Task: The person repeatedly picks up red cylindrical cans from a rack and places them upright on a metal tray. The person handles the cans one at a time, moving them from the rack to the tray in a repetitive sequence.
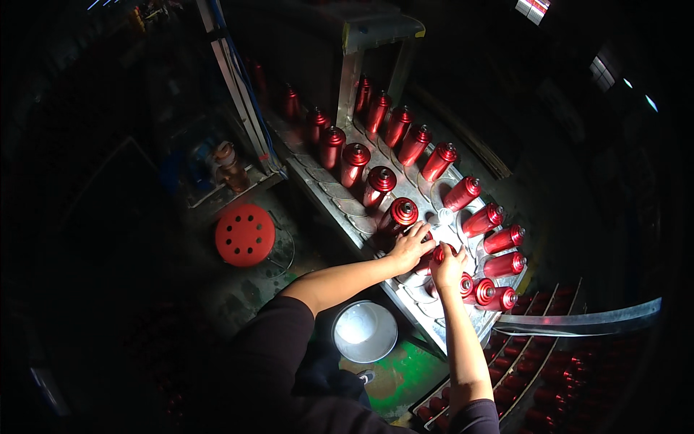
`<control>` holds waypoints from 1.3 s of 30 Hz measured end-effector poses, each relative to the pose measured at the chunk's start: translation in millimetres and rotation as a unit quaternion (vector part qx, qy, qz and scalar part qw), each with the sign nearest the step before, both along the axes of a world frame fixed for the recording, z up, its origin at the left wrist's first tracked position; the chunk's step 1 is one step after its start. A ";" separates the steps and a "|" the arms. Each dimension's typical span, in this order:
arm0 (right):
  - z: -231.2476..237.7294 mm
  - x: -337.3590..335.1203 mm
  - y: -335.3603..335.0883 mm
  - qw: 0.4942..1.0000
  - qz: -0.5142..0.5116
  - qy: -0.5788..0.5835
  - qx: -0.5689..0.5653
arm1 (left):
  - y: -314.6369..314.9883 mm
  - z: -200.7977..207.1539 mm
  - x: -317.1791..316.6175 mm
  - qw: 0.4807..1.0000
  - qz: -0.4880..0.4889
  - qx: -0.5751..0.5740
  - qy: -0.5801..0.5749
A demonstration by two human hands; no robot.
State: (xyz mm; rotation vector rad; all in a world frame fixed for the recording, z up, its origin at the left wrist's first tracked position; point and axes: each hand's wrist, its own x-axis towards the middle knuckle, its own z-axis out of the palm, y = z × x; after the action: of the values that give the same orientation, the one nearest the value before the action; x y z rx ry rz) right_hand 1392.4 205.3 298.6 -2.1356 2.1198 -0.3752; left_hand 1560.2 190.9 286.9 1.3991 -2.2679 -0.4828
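Several shiny red metal cans (355, 163) stand in a loop on a metal conveyor table (318, 189) that runs from the upper middle down to the right. My left hand (409, 246) rests on a red can lying near the turn of the loop. My right hand (448, 266) grips a red can (438, 253) right beside it. More red cans (494, 266) fan out around the bend to the right of both hands.
A red perforated round stool (245, 234) stands left of the table. A round metal lid or bowl (364, 331) sits below my arms. Racks with rows of red cans (538, 376) fill the lower right, under a curved metal strip (593, 322). The surroundings are dark.
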 end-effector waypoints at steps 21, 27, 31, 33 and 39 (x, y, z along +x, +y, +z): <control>-27.6 -309.9 339.0 0.885 -0.292 -0.322 -0.166 | 322.9 -84.4 -3.6 0.967 0.115 0.211 0.081; -72.5 -452.9 400.0 0.895 -0.349 -0.205 -0.190 | 358.8 -85.9 -203.2 0.934 -0.024 0.338 0.109; -98.3 -583.2 450.0 0.864 -0.429 -0.171 -0.200 | 369.6 -72.1 -377.0 0.913 -0.153 0.360 0.114; -109.9 -656.1 473.6 0.842 -0.476 -0.159 -0.199 | 365.3 -59.1 -469.5 0.920 -0.243 0.288 0.105; -118.4 -880.7 487.9 0.815 -0.547 -0.050 -0.185 | 310.5 -43.9 -750.7 0.905 -0.393 0.134 0.095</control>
State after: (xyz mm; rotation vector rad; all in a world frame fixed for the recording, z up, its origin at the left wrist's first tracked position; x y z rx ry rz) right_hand 511.7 693.1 180.2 -0.6624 3.1569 -1.0027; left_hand 809.5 501.4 243.0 0.4260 -2.5899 -1.1582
